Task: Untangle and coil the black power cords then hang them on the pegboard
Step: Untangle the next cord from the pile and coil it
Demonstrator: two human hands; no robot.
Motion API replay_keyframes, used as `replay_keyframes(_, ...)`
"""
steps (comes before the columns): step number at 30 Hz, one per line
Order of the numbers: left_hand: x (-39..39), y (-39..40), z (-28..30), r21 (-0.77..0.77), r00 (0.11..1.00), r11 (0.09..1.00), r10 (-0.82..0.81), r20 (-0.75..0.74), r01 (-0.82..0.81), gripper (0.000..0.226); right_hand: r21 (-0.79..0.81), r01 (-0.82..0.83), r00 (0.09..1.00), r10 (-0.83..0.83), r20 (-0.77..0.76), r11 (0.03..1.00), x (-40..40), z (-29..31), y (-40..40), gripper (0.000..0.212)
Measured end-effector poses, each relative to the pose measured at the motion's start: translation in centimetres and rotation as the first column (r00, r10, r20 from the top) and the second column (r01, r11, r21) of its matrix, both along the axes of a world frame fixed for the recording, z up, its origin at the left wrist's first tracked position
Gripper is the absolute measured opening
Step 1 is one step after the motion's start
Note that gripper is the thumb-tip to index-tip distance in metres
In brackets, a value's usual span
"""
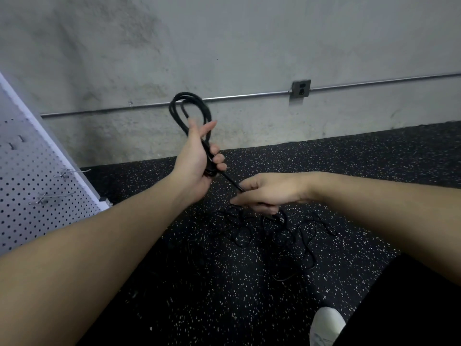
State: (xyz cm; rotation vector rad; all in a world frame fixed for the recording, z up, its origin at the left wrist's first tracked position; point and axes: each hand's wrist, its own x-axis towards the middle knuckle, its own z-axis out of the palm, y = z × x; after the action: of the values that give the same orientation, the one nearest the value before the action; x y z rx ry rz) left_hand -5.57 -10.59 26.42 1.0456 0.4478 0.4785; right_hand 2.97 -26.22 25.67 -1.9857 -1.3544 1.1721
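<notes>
Arms, both hands point(197, 158) gripping cord point(189, 108)

Left hand point(197, 161) raised, fingers point(219, 158) curled in a grip; right hand point(269, 192) lower, pinching, both forearms outstretched.

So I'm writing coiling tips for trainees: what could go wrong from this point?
The black coiled power cord sits in the left hand with the forefinger straight, so loops may slip free. The strand running to the right hand leads toward the tangled black cords on the speckled floor; pulling could tighten knots there.
</notes>
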Motion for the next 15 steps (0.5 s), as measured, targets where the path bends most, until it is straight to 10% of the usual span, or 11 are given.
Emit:
replay_keyframes(7, -1.5, 3.6, -1.9, 0.283, 0.914, 0.926, 0.322, -0.246, -0.250, 0.055, -0.208, -0.017, 0.975, 0.062, 0.213, 0.978, 3.2, -0.2, -2.1, 0.036)
replay_keyframes(15, -2.0, 1.7, -1.8, 0.556, 0.866, 0.831, 0.262, -0.427, 0.023, 0.079, 0.322, 0.205, 0.962, -0.251, 0.107, 0.924, 3.0, 1.6, -1.7, 0.018)
